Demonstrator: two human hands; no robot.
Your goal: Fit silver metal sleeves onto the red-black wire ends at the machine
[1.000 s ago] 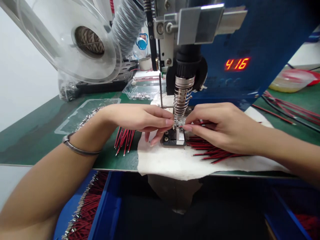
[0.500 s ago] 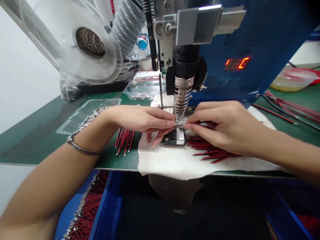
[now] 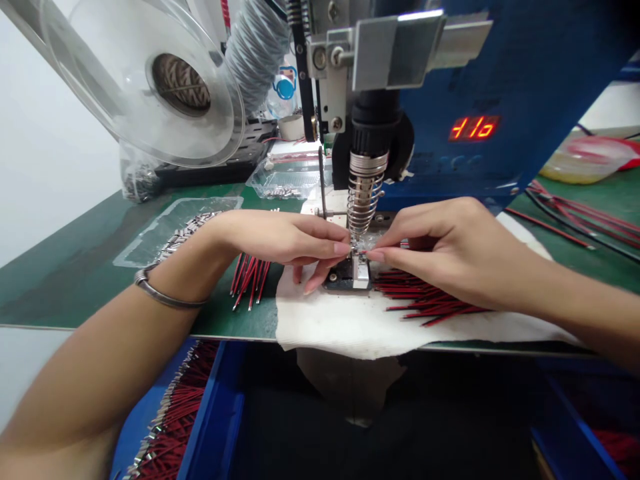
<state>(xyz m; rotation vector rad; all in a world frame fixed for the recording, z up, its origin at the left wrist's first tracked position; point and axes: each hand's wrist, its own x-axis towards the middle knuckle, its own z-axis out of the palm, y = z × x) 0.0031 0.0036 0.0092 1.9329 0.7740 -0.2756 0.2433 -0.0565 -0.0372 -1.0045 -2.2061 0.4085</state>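
Note:
Under the spring-wrapped tip [image 3: 367, 193] of a soldering machine, both of my hands meet at a small metal fixture [image 3: 361, 272]. My left hand [image 3: 285, 241] comes in from the left, thumb and forefinger closed at a tiny shiny metal connector [image 3: 354, 247], mostly hidden by the fingertips. From the right, my right hand [image 3: 440, 243] pinches a thin red and black wire [image 3: 364, 252], its end pointing at the connector. Below the right hand, a bundle of red and black wires [image 3: 417, 297] lies on a white cloth [image 3: 340, 330].
A clear tray of small metal connectors [image 3: 187, 230] sits behind my left forearm, with more wires [image 3: 250, 280] nearby. Blue bins [image 3: 215, 413] stand below the table edge. A clear plastic reel [image 3: 125, 87] overhangs at left. The blue machine housing [image 3: 500, 67] rises behind the hands.
My right hand has shifted slightly, its fingertips a little lower at the fixture. The left hand stays almost still. The machine's red display shows different characters.

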